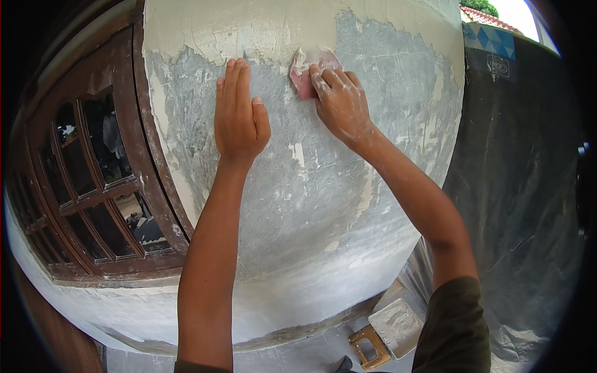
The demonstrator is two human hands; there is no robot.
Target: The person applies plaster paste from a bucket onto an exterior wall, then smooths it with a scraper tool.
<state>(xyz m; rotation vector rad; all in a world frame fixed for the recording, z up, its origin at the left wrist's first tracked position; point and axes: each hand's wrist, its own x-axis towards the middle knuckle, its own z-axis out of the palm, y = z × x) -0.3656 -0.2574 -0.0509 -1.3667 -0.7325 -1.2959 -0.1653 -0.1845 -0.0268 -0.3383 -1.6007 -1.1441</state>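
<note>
My left hand lies flat against the grey wall, fingers stretched upward to the lower edge of a cream putty coat. It holds nothing. My right hand is closed on a flat pinkish putty spreader, pressed to the wall right of the left hand. Cream putty clings to the spreader's upper part, and smears of it whiten my right fingers and wrist. Bare grey plaster with scattered pale patches shows below the coat.
A dark wooden window with glass panes borders the wall on the left. Black plastic sheeting hangs on the right. Below, by my right sleeve, a tub of pale putty rests beside or on a yellow-brown stool.
</note>
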